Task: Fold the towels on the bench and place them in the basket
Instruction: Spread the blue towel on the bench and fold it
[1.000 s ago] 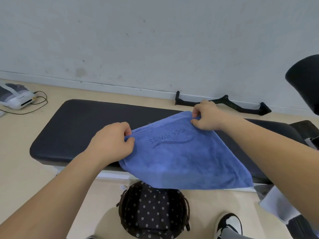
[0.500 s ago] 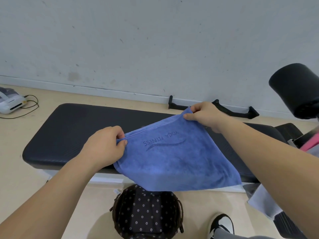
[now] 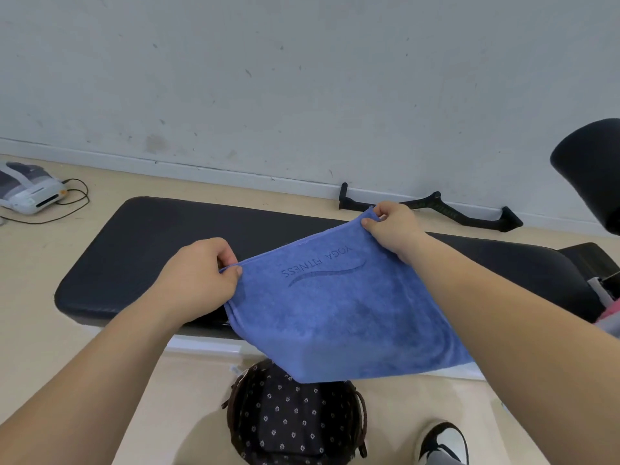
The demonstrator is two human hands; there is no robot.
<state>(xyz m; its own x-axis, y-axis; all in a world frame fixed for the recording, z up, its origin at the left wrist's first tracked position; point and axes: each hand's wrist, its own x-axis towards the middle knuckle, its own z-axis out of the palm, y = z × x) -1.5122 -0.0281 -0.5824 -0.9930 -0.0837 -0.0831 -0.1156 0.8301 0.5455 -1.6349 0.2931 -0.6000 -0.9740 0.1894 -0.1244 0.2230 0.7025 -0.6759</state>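
A blue towel (image 3: pixel 339 317) with "YOGA FITNESS" embossed on it is stretched above the black padded bench (image 3: pixel 151 250). My left hand (image 3: pixel 198 273) pinches its near left corner. My right hand (image 3: pixel 392 226) pinches the far right corner over the bench's back edge. The towel's lower part hangs over the bench's front edge and above the basket (image 3: pixel 295 421). That basket is round and dark, with a dotted fabric lining, and stands on the floor in front of the bench.
A black cable-machine handle bar (image 3: pixel 446 211) lies on the floor by the wall. A white device with a black cord (image 3: pixel 30 193) sits at far left. A black padded roller (image 3: pixel 590 172) juts in at right. My shoe (image 3: pixel 443 441) is beside the basket.
Both hands keep the same pinch on the towel's corners. The towel stays stretched over the bench; the view has shifted a little.
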